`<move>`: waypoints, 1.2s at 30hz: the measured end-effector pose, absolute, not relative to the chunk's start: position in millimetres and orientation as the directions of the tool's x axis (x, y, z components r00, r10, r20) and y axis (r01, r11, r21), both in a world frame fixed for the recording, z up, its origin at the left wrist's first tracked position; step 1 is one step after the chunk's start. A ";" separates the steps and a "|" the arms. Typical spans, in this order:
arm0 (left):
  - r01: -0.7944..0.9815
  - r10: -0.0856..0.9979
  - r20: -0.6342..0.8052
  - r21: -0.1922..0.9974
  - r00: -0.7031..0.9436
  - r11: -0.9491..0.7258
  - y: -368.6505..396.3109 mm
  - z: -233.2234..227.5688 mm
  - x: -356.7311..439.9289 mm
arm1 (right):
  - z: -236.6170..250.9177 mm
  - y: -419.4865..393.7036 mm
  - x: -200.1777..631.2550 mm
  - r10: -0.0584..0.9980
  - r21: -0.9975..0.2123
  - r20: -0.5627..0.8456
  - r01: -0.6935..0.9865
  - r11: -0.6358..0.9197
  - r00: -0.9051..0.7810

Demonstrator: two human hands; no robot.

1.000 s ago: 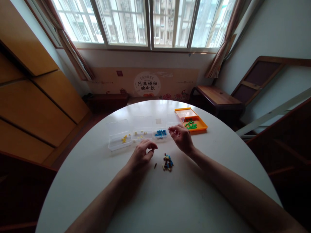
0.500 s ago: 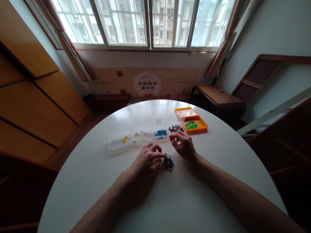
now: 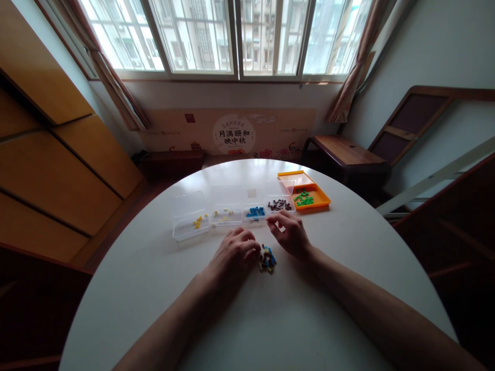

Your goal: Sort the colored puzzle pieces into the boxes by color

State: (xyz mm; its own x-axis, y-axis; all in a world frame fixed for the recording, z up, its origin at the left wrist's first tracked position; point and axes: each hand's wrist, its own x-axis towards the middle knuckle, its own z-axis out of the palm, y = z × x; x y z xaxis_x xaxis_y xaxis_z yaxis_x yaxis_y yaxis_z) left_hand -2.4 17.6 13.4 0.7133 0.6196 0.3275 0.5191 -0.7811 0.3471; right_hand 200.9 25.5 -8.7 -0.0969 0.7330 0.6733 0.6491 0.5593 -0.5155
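Observation:
A small pile of mixed building bricks (image 3: pixel 267 258), blue, yellow and brown, lies on the white table. Just left of it is my left hand (image 3: pixel 237 250), its fingers curled and closed beside the pile's edge; whatever they may hold is hidden. My right hand (image 3: pixel 291 234) hovers beyond the pile and to its right, thumb and fingertips pinched together. Anything in that pinch is too small to make out. Close past its fingertips stand a clear box of blue bricks (image 3: pixel 255 212) and a clear box of dark brown bricks (image 3: pixel 279 204).
Farther left are a clear box (image 3: pixel 185 234) with orange-yellow bricks and another clear box (image 3: pixel 218 221) with pale yellow ones. An orange tray (image 3: pixel 319 196) holding green bricks stands at the right. The round white table (image 3: pixel 147 288) curves away before a window.
My left index finger has drawn back from the pile and curled in. A brown brick shows at the pile's top edge. My right hand has shifted slightly left.

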 end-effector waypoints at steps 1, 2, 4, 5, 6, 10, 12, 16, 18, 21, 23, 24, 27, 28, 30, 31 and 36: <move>0.521 0.617 0.319 0.340 0.720 -0.783 16.8 14.0 -1.6 | -7.7 25.0 200.1 0.734 -0.515 0.672 0.649 0.559 -0.098; 0.520 0.614 0.310 0.337 0.725 -0.785 16.1 14.5 -0.8 | -6.7 24.5 199.4 0.733 -0.514 0.673 0.648 0.562 -0.101; 0.512 0.615 0.305 0.355 0.728 -0.782 15.9 14.5 0.1 | -4.8 23.3 198.3 0.722 -0.504 0.681 0.637 0.582 -0.121; 0.505 0.623 0.315 0.383 0.715 -0.773 16.5 14.2 0.3 | -4.2 22.6 198.0 0.710 -0.493 0.690 0.627 0.603 -0.141; 0.498 0.643 0.334 0.425 0.689 -0.755 17.6 13.9 0.4 | -3.6 21.9 197.7 0.693 -0.478 0.702 0.613 0.629 -0.164; 0.450 0.791 0.390 0.664 0.472 -0.596 25.1 15.8 -0.5 | -1.7 18.3 195.0 0.613 -0.410 0.748 0.547 0.729 -0.256; 0.422 0.850 0.350 0.753 0.393 -0.505 28.4 18.6 -1.0 | -0.1 16.7 191.8 0.587 -0.389 0.757 0.524 0.758 -0.287; 0.373 0.885 0.295 0.824 0.362 -0.427 30.7 22.1 0.0 | 3.9 15.4 184.9 0.576 -0.377 0.760 0.518 0.768 -0.301; 0.360 0.882 0.301 0.828 0.362 -0.431 30.3 21.8 1.5 | 5.6 15.3 182.9 0.582 -0.382 0.762 0.528 0.759 -0.286; 0.359 0.880 0.312 0.824 0.359 -0.439 29.4 20.5 3.3 | 6.4 15.1 182.3 0.580 -0.377 0.767 0.540 0.752 -0.273; 0.361 0.877 0.326 0.818 0.352 -0.449 28.7 20.2 4.0 | 5.8 15.2 182.5 0.584 -0.377 0.767 0.551 0.745 -0.265; 0.362 0.876 0.333 0.814 0.350 -0.455 28.3 20.4 4.2 | 5.1 15.3 182.7 0.587 -0.378 0.767 0.556 0.740 -0.259; 0.368 0.871 0.343 0.805 0.352 -0.466 27.1 20.7 4.7 | 3.0 16.0 183.3 0.595 -0.385 0.768 0.572 0.724 -0.237; 0.373 0.871 0.344 0.802 0.352 -0.467 26.9 20.6 5.0 | 2.4 16.2 183.5 0.597 -0.384 0.767 0.577 0.721 -0.236; 0.378 0.871 0.347 0.798 0.348 -0.469 27.0 20.1 5.8 | 1.9 16.5 184.0 0.597 -0.376 0.766 0.588 0.716 -0.237; 0.379 0.872 0.349 0.798 0.344 -0.469 27.2 19.8 6.2 | 1.9 16.6 184.3 0.594 -0.370 0.768 0.594 0.715 -0.237; 0.380 0.880 0.344 0.805 0.329 -0.456 28.8 20.0 7.6 | 2.7 16.9 183.7 0.591 -0.343 0.766 0.617 0.708 -0.252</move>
